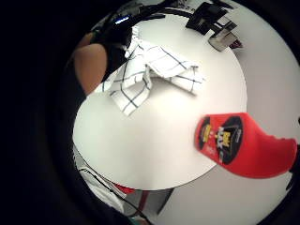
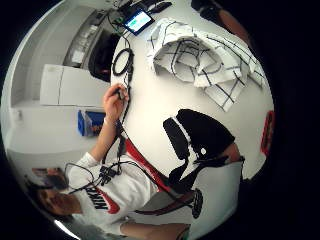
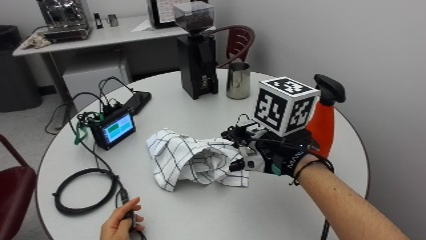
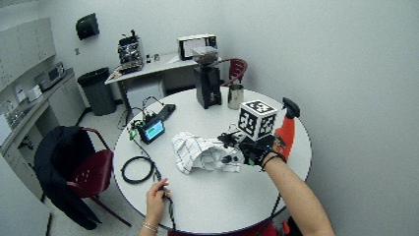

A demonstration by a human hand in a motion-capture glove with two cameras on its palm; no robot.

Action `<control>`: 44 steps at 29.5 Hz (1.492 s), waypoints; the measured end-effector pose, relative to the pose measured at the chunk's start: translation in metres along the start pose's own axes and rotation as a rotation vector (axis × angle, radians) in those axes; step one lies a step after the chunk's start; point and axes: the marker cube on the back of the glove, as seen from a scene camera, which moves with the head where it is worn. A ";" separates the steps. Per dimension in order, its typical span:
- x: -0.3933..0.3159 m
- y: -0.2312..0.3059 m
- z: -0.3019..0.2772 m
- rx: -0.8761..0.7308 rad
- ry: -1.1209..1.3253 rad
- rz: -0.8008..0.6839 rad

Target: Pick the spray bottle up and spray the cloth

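Observation:
A red spray bottle (image 3: 323, 129) with a black trigger head stands upright on the round white table (image 3: 219, 215), near its right edge. A white cloth with a dark check (image 3: 193, 159) lies crumpled in the middle of the table. My gloved right hand (image 3: 279, 156) hovers just above the table between them, its fingers over the cloth's right edge and the bottle close behind it. It holds nothing. The little finger side palm view shows the bottle (image 1: 243, 145) apart from the palm and the cloth (image 1: 150, 77) farther off. The thumb side palm view shows relaxed glove fingers (image 2: 200, 131) and the cloth (image 2: 200, 52).
A black grinder (image 3: 198, 55) and a steel cup (image 3: 238, 80) stand at the table's far side. A small screen (image 3: 114, 127) and a cable coil (image 3: 83, 191) lie at the left. The bare left hand (image 3: 121, 225) holds a cable end at the front edge.

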 end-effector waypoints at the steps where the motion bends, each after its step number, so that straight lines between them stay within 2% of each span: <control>1: -0.002 0.002 -0.002 0.015 -0.007 -0.011; 10: -0.011 0.038 -0.048 0.261 -0.076 -0.081; 18: 0.034 0.061 -0.084 0.499 -0.183 -0.055; 24: 0.075 0.069 -0.090 0.640 -0.268 0.023; 27: 0.098 0.062 -0.084 0.700 -0.401 0.112; 32: 0.131 0.032 -0.046 0.667 -0.649 0.196; 38: 0.136 0.016 0.001 0.595 -0.855 0.152; 44: 0.128 0.004 0.009 0.606 -0.968 0.131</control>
